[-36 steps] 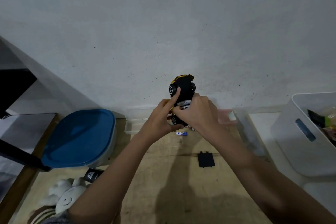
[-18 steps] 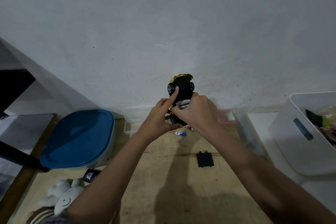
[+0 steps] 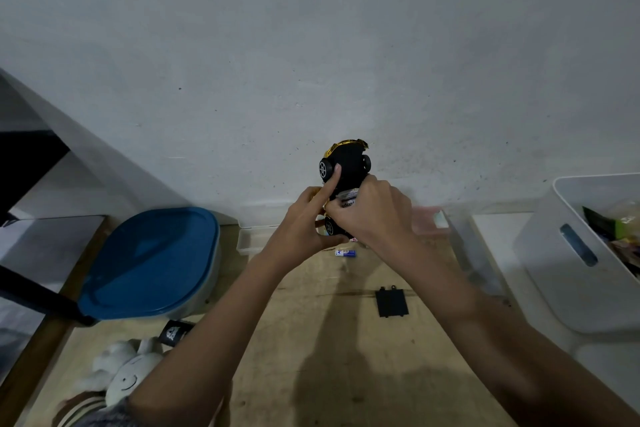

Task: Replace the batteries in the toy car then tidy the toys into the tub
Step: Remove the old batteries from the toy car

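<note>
A pale wooden desk (image 3: pixel 311 350) meets a grey-white wall (image 3: pixel 311 45). Above the desk the toy car (image 3: pixel 348 166) is held upright with its underside facing. The left hand (image 3: pixel 301 229) grips it, forefinger stretched up, and the right hand (image 3: pixel 370 215) curls over its middle. A battery (image 3: pixel 345 253) and a black cover (image 3: pixel 392 302) lie below, and the white tub (image 3: pixel 571 253) stands to the right. The grip is unchanged from a second ago.

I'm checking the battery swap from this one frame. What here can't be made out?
1. Battery bay of the car, head view: the right hand covers it. Only part of one battery shows, so the count is unknown.
2. The loose battery below the hands: label too small to read.
3. Contents of the tub: cut off by the right edge.
4. The plush: partly behind the left arm.
</note>
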Action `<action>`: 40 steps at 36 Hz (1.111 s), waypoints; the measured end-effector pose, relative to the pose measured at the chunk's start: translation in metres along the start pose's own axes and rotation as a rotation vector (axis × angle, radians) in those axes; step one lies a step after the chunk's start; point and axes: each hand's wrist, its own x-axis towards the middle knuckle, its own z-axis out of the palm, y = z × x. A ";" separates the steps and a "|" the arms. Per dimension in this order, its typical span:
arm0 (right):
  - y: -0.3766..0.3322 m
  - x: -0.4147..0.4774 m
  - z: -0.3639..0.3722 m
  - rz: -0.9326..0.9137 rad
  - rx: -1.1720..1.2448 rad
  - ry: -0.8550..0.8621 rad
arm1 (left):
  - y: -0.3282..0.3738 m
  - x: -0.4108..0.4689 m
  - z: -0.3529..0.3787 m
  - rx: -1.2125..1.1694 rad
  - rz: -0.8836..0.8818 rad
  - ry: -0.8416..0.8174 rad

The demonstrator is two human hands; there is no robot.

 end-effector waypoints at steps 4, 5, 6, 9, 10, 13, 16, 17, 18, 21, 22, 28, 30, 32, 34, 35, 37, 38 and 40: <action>0.000 0.000 0.000 -0.009 0.013 -0.016 | -0.001 0.000 0.001 -0.017 -0.017 -0.002; 0.001 0.000 0.000 -0.009 0.017 -0.020 | 0.000 0.000 0.001 -0.015 -0.018 -0.005; 0.001 0.000 0.000 -0.008 0.022 -0.024 | 0.000 0.000 0.001 -0.016 -0.020 -0.007; 0.002 -0.001 -0.002 -0.008 0.035 -0.023 | 0.001 0.001 0.000 -0.019 -0.021 -0.006; 0.002 -0.001 -0.002 -0.009 0.038 -0.022 | 0.001 0.002 0.000 -0.019 -0.021 -0.006; 0.005 -0.001 -0.003 -0.016 0.060 -0.029 | 0.002 0.002 -0.002 -0.015 -0.033 -0.016; 0.011 0.002 -0.003 -0.014 0.085 -0.069 | 0.004 0.003 -0.003 -0.054 -0.094 -0.031; 0.013 0.004 -0.003 -0.010 0.097 -0.087 | 0.005 0.003 -0.004 -0.083 -0.122 -0.036; 0.016 0.005 -0.003 -0.006 0.114 -0.104 | 0.006 0.003 -0.005 -0.117 -0.150 -0.040; 0.023 0.008 -0.003 -0.002 0.170 -0.116 | 0.008 0.003 -0.007 -0.187 -0.199 -0.051; 0.025 0.008 -0.004 -0.010 0.185 -0.097 | 0.009 0.003 -0.008 -0.205 -0.209 -0.052; 0.033 0.004 -0.007 -0.251 0.164 0.028 | 0.013 0.002 -0.013 -0.275 -0.243 -0.045; 0.033 0.005 -0.005 -0.339 0.123 -0.010 | 0.014 0.001 -0.014 -0.301 -0.251 -0.045; 0.034 0.006 -0.001 -0.410 0.070 -0.057 | 0.014 0.001 -0.013 -0.311 -0.252 -0.052; 0.034 0.008 0.002 -0.442 0.049 -0.075 | 0.014 0.001 -0.013 -0.310 -0.251 -0.067; 0.034 0.010 0.003 -0.442 0.054 -0.077 | 0.014 0.001 -0.014 -0.304 -0.249 -0.078; 0.033 0.013 0.003 -0.457 0.046 -0.081 | 0.014 0.000 -0.014 -0.288 -0.247 -0.098; 0.033 0.014 0.003 -0.478 0.027 -0.090 | 0.014 -0.001 -0.014 -0.287 -0.250 -0.105; 0.034 0.016 0.002 -0.525 0.002 -0.110 | 0.014 -0.002 -0.014 -0.294 -0.258 -0.108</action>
